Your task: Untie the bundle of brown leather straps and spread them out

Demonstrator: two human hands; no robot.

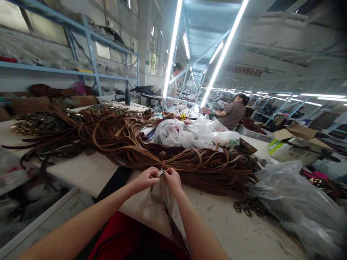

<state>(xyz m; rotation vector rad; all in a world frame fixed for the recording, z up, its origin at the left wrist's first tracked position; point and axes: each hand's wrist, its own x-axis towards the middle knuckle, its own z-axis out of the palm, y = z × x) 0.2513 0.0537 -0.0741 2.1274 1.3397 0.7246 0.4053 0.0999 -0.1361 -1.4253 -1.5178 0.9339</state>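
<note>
My left hand and my right hand meet at the front edge of a big pile of brown leather straps. Fingers and thumb of each are pinched on the gathered top of what looks like a clear plastic bag. A small pale, shiny bit shows between the fingertips; its kind is too blurred to tell. Below the hands, a dark brown strap runs down toward my lap, seemingly in or beside the bag. Just beyond the fingertips, a tied spot gathers the straps.
White plastic bags lie behind the straps. A large clear bag and dark metal buckles are at right, near an open carton. Brass-coloured hardware is heaped at left. Two people work farther back. Blue shelving stands left.
</note>
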